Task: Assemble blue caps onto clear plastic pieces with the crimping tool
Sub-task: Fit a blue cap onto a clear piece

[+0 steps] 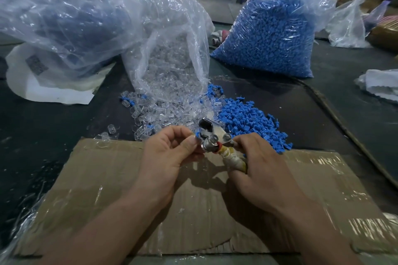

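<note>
Head view: left hand (172,153) pinching blue cap (197,135) at crimping tool (212,135); right hand (256,163) fingers wrapped around tool handle, over cardboard (97,178).

Right hand (256,163) gripping crimping tool (213,135), left hand (172,153) pinching blue cap (197,134) at its head

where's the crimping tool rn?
Head view, centre: the crimping tool is in the right hand, over the cardboard, its metal head beside the left hand.

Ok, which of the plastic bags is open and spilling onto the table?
The middle bag, holding clear pieces: its mouth lies open toward the person. The blue-cap bag on the right stands upright.
</note>
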`<move>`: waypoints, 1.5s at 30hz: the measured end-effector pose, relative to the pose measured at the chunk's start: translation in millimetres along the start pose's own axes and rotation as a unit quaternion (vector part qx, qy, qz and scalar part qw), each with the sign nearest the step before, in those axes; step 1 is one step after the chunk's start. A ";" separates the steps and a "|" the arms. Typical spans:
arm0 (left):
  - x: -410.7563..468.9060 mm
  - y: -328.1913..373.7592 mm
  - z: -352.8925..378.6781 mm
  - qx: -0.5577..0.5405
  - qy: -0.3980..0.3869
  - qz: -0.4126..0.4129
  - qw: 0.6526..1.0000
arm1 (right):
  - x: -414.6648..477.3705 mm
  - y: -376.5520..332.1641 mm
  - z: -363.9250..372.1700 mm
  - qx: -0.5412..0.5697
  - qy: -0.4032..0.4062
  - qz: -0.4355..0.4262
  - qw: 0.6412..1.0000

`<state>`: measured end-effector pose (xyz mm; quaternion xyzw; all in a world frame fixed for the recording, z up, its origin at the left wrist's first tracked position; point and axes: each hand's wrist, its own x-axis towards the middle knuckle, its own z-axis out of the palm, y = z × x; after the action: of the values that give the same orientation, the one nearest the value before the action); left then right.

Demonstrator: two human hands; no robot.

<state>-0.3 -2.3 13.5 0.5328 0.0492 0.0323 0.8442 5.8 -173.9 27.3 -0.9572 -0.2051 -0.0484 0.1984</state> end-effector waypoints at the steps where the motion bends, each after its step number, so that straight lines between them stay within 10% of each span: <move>1: -0.2 -0.5 0.9 0.000 0.001 0.004 1.000 | 0.0 -0.6 -0.8 0.001 -0.002 0.000 1.000; 45: -9.2 0.3 3.9 0.049 0.002 0.066 0.997 | 3.8 -2.5 -3.7 0.039 -0.011 0.002 0.999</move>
<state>-8.9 -6.7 15.9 0.5757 0.0176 0.0863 0.8129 8.3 -171.9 32.2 -0.9496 -0.2073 -0.0298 0.2331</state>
